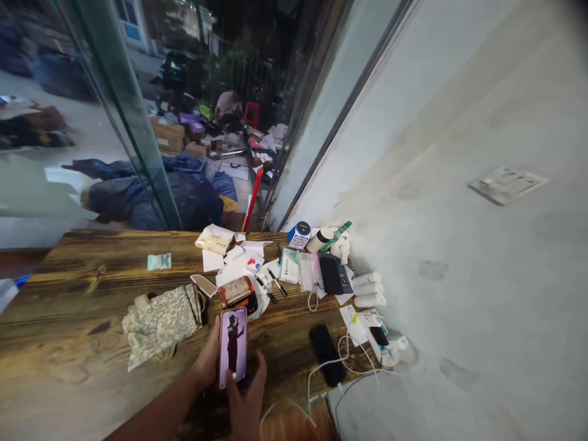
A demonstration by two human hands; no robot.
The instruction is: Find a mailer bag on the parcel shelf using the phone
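A smartphone [233, 349] with a lit screen showing a standing figure on a pale purple background is upright in my left hand [210, 360], whose fingers close around its left edge. My right hand [247, 395] is at the phone's lower right. One of its digits touches the bottom of the screen, and another is spread apart beside the phone. Just beyond the phone's top lies a brown and black packet [239, 294] on white papers. To the left, a camouflage-pattern cloth bag [163, 321] lies flat on the wooden table [92, 331].
A black phone [327, 354] lies at right beside a white cable [309, 383]. Pens [277, 283], a dark phone [331, 274], tissue rolls [368, 289] and a blue box [299, 234] line the wall side. Beyond the glass, a person [227, 105] is among boxes and bags.
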